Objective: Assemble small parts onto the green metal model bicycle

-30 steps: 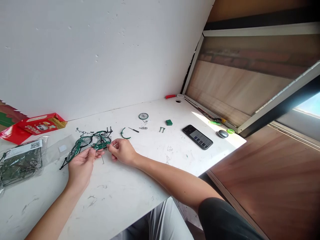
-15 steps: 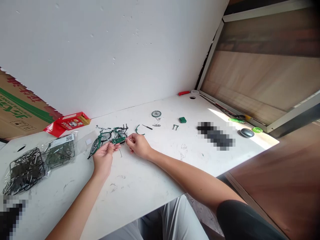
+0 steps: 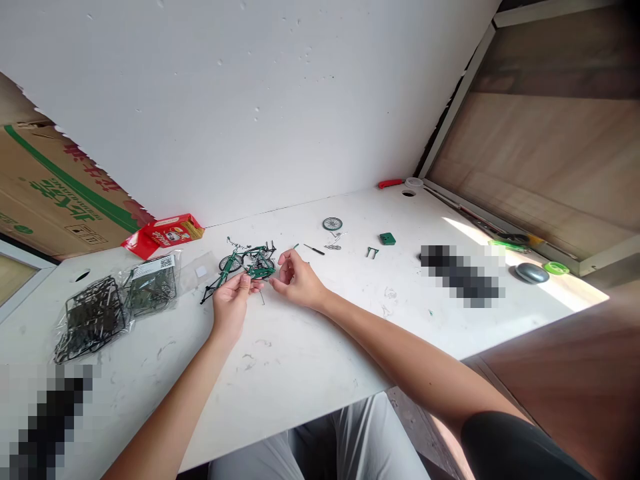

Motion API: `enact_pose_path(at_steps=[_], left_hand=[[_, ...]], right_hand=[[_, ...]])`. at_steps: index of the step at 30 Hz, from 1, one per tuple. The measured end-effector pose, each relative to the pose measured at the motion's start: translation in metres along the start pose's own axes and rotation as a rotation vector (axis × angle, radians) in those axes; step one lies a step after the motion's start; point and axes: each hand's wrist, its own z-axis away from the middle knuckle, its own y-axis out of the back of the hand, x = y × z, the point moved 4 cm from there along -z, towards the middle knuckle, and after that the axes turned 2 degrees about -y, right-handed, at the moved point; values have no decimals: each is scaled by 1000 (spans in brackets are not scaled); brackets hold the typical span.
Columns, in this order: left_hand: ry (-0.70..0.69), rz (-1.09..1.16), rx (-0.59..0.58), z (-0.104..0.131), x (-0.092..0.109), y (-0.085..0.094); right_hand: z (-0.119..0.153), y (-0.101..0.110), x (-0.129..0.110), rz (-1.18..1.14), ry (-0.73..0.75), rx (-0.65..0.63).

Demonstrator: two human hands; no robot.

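Reaching in from the front edge of the table, the left hand, thumb uppermost, pinches the bike nearer the back edge. The right hand curls beside it, thumb and forefinger parted; whether it grips anything, I cannot tell.

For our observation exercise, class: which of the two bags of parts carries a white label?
The greenish bag, nearer the left hand: a white label shows along its top, while the blackish bag shows none.

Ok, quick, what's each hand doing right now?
Left hand: closed, holding the green model bicycle.
Right hand: fingers half curled beside the bicycle; whether it grips anything cannot be told.
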Motion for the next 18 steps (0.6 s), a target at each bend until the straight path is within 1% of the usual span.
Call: enact_pose_path(at_steps=[6,9,14,18], left_hand=[[-21,-25,-3,-1,2,0],[-35,-40,-10,-1,5,-1],[-52,-69,-20,1,9,-2],[-45,-66,-27,3,12,-4]], right_hand=[[4,2,-18,158,272,-7],[5,3,-26,264,389,17],[3,4,-25,421,405,67],[1,7,-22,487,415,87]])
